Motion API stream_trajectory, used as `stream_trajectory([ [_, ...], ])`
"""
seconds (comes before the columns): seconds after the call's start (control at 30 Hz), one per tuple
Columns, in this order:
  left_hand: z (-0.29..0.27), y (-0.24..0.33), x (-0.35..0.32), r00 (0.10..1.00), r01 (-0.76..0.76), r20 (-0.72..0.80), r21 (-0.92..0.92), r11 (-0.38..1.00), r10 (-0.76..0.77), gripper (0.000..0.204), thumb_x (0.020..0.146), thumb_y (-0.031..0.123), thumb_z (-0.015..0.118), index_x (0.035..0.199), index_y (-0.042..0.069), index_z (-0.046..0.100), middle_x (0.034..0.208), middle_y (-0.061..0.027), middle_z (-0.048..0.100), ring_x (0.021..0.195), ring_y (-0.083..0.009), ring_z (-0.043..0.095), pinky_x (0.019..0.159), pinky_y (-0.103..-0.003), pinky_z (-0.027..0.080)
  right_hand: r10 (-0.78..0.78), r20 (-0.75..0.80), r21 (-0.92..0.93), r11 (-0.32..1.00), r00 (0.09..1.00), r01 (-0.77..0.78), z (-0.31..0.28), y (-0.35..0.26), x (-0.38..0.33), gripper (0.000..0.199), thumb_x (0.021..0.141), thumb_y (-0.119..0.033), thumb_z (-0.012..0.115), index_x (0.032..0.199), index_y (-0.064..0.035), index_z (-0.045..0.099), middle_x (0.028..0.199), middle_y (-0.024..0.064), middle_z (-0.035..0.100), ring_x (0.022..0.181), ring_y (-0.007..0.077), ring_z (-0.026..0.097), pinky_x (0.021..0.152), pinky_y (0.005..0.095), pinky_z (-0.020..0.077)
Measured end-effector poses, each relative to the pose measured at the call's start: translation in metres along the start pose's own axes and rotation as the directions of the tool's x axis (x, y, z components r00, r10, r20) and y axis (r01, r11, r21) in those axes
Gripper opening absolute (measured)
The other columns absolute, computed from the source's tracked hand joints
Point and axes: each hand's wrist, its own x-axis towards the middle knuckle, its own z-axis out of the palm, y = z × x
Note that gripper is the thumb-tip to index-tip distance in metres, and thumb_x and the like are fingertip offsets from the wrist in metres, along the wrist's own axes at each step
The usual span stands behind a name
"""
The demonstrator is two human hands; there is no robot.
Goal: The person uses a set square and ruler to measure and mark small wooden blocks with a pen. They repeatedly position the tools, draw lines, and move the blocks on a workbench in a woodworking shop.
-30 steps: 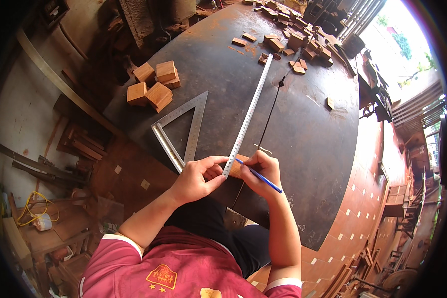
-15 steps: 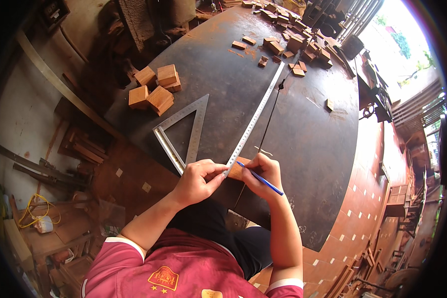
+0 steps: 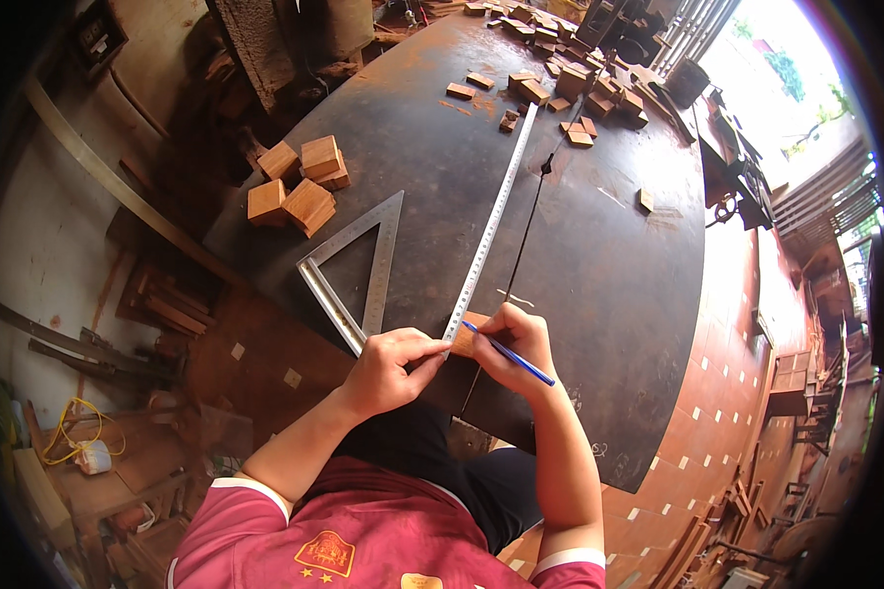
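Head view looks down on a person in a red jersey bent over a dark, rusty metal table (image 3: 599, 255). Their left hand (image 3: 388, 368) is curled with its fingertips pressing the near end of a long steel ruler (image 3: 489, 231) down onto a small wooden block (image 3: 465, 343) that sits at the table's near edge, mostly hidden between the two hands. The right hand (image 3: 516, 344) is closed around a blue pencil (image 3: 509, 354), its tip set at the block right beside the ruler's edge — so the marking looks to be under way, though I cannot make out any line drawn on the wood yet.

Just to the left lies a metal triangular square (image 3: 354, 270), flat and untouched. Farther back on the left a small heap of chunky wooden blocks (image 3: 300, 187) sits near the table's edge, and at the far end many smaller wood offcuts (image 3: 550, 83) are scattered about. Whether those pieces already carry marks is too small to tell.

My guess: one block is being measured and marked right now, and plenty of wood is left — if all of it is meant to be marked, the work is at an early or middle stage.
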Motion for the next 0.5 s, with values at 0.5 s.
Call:
stream_trajectory([
  [0.5, 0.0024, 0.0032, -0.0024, 0.998, 0.046, -0.052, 0.036, 0.998, -0.044, 0.012, 0.087, 0.002, 0.078, 0.099, 0.001, 0.080, 0.092, -0.0139, 0.076, 0.081, -0.0260, 0.076, 0.069, -0.033, 0.059, -0.011, 0.009, -0.031, 0.999, 1.000, 0.011, -0.0013, 0.0000, 0.0003, 0.016, 0.085, -0.002, 0.075, 0.079, 0.0010, 0.060, 0.066, 0.0078, 0.068, 0.064, 0.0100, 0.069, 0.057, 0.0268, 0.0520],
])
